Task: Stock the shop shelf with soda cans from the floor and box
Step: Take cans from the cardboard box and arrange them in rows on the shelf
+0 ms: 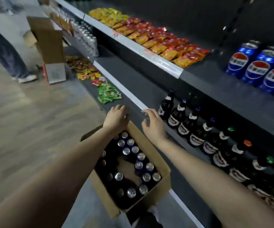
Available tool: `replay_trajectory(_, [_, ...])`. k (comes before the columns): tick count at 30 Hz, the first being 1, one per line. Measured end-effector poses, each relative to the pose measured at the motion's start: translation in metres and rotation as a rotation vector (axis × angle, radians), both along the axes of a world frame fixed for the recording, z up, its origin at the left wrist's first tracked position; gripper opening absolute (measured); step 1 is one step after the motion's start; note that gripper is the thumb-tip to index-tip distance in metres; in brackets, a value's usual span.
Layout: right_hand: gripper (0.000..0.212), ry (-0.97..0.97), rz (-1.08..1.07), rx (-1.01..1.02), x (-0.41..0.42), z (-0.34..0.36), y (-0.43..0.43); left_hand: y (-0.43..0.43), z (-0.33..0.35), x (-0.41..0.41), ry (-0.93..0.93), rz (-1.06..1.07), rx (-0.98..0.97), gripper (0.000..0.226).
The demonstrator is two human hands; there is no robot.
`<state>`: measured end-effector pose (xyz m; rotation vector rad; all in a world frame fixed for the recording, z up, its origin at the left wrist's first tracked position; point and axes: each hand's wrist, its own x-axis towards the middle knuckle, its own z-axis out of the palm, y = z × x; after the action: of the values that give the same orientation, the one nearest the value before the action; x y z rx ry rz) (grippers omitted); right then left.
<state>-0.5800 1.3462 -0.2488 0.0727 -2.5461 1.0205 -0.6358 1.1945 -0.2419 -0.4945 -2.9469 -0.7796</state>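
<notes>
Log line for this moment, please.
left hand: on box far rim | right hand: open, empty | cans: in box | shelf cans: upper right

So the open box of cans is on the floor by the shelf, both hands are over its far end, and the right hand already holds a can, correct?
Not quite. The head view shows the right hand empty, fingers spread above the far edge of the box. The left hand is over that end too, and the cans sit inside.

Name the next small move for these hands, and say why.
Probably lower the right hand onto a can in the box: both hands are empty, the left hand rests at the box's far rim, and upright cans fill it.
</notes>
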Motion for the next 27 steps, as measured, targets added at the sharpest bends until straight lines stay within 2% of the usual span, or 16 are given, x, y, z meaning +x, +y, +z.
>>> replay_trajectory(3, [0.031, -0.193, -0.008, -0.04, -0.002, -0.045, -0.008, -0.015, -0.046, 0.009, -0.127, 0.023, -0.03, 0.038])
replay_trajectory(6, [0.028, -0.388, -0.019, -0.068, -0.007, -0.106, 0.002, -0.016, -0.11, 0.016, -0.243, 0.05, -0.024, 0.034])
replay_trajectory(12, [0.028, -0.754, -0.125, -0.048, -0.001, -0.251, 0.04, -0.001, -0.264, 0.047, -0.623, 0.066, -0.028, 0.041])
replay_trajectory(15, [0.028, -0.888, -0.102, -0.033, 0.003, -0.312, 0.05, 0.014, -0.329, 0.066, -0.78, 0.038, -0.044, 0.041])
replay_trajectory(17, [0.027, -0.992, -0.045, -0.007, 0.005, -0.344, 0.051, 0.031, -0.363, 0.08, -0.872, -0.029, -0.111, 0.041])
replay_trajectory(19, [0.027, -1.078, 0.024, 0.024, 0.006, -0.368, 0.049, 0.051, -0.396, 0.095, -0.952, -0.129, -0.254, 0.053])
replay_trajectory(21, [0.028, -1.114, 0.096, 0.042, 0.004, -0.388, 0.045, 0.07, -0.426, 0.106, -1.004, -0.19, -0.385, 0.068])
replay_trajectory(23, [0.028, -1.124, 0.178, 0.055, 0.002, -0.406, 0.039, 0.085, -0.445, 0.113, -1.033, -0.197, -0.449, 0.072])
replay_trajectory(27, [0.028, -1.146, 0.29, 0.063, -0.002, -0.437, 0.026, 0.1, -0.471, 0.117, -0.933, -0.201, -0.503, 0.061])
